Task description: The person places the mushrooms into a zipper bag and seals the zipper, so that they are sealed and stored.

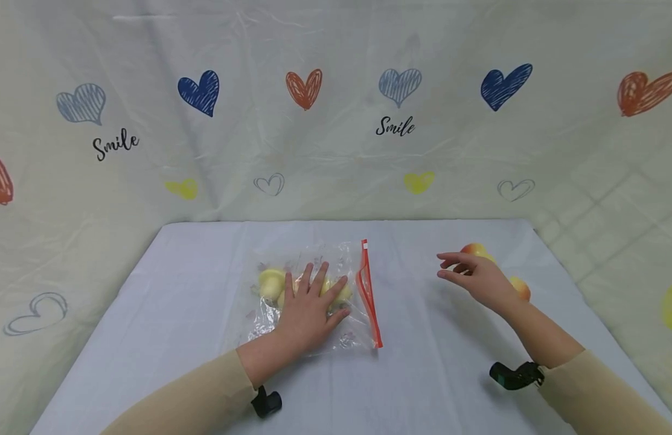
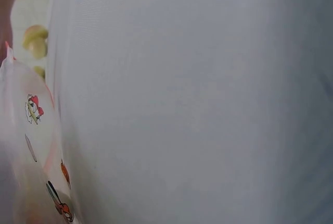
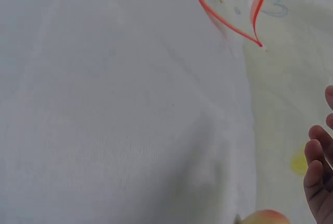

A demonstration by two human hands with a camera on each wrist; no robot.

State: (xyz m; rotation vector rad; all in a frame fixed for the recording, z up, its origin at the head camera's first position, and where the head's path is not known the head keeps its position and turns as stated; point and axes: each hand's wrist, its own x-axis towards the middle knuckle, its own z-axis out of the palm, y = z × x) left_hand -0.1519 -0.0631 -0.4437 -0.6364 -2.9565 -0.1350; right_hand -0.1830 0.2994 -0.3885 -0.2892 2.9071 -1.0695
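Note:
My left hand (image 1: 308, 317) lies palm down, fingers spread, on a clear plastic bag (image 1: 243, 320) with a red zip edge (image 1: 366, 287). Inside it are several pale yellow pieces, one mushroom-shaped (image 1: 272, 284); the hand covers some. The left wrist view shows the bag's printed side (image 2: 44, 125), not my left hand. My right hand (image 1: 479, 281) hovers right of the bag, fingers apart and slightly bent, holding nothing. Behind it is a red-yellow piece (image 1: 473, 248), with another (image 1: 520, 289) beside the wrist. In the right wrist view, my right hand's fingers (image 3: 316, 161) show at the edge.
A white cloth (image 1: 401, 386) covers the table, whose back edge meets a hanging sheet (image 1: 336, 151) printed with hearts. Small black devices are on both wrists, the left one (image 1: 267, 403) and the right one (image 1: 515, 376).

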